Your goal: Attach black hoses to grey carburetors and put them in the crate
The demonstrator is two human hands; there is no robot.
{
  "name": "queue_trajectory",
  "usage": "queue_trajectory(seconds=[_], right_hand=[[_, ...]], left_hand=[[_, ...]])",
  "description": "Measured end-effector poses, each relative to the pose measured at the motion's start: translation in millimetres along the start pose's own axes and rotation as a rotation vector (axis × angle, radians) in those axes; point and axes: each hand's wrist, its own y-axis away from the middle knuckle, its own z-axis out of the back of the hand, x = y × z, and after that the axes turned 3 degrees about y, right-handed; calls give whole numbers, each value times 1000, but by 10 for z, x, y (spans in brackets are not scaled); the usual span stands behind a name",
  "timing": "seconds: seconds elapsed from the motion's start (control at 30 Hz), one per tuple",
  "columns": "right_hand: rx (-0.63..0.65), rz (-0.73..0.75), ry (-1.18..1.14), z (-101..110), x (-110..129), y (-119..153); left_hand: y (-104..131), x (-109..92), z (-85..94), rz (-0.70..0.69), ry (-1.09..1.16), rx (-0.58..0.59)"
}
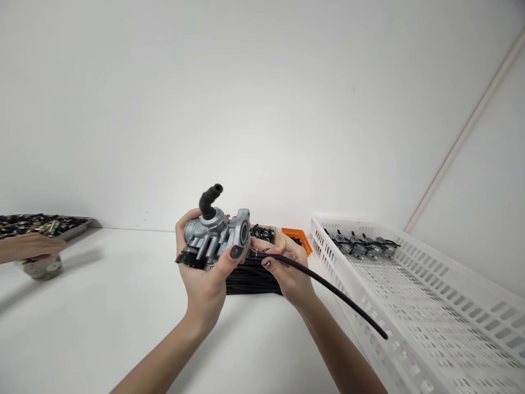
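Observation:
A grey metal carburetor (217, 235) with a bent black rubber elbow (209, 201) on top is gripped in my left hand (209, 287), thumb across its near side. My right hand (293, 268) pinches a thin black rubber hose (328, 283) close to the carburetor's right underside. The hose's free end hangs down to the right over the basket's edge. Whether its other end touches the carburetor is hidden by my fingers. Beneath both hands lies a bundle of black hoses (254, 279) on the white table.
Several carburetors (361, 244) sit at the far end of a white perforated basket (344, 284) on the right. Behind my hands are a small orange basket (305, 241) and a container of dark parts (262, 234). At left, another person's hand (33, 246) is over a jar (43, 268), near a metal tray (80, 227).

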Motion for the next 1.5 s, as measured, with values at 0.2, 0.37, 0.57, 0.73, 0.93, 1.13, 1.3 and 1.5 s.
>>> queue_trajectory(seconds=[0.2, 0.37, 0.57, 0.73, 0.93, 1.13, 1.3, 1.5], right_hand=[[-39, 56, 10, -76, -4, -1], [-158, -4, 93, -54, -11, -41], [-315, -93, 122, -32, -66, -62], [-373, -69, 87, -44, -92, -77], [-409, -4, 162, -54, -96, -68], [-263, 42, 365, -29, -44, -19], [-59, -81, 357, 15, 92, 12], [75, -205, 235, 24, 135, 27]], left_hand=[[-32, 37, 20, -55, -13, -15], [-44, 74, 44, 68, -5, 30], [-50, 139, 41, 138, 47, 81], [-59, 179, 95, 148, 57, 114], [-75, 188, 133, 173, 74, 150], [-119, 167, 113, 322, 110, 191], [-97, 163, 93, 500, 146, 218], [-71, 157, 94, 547, 162, 238]])
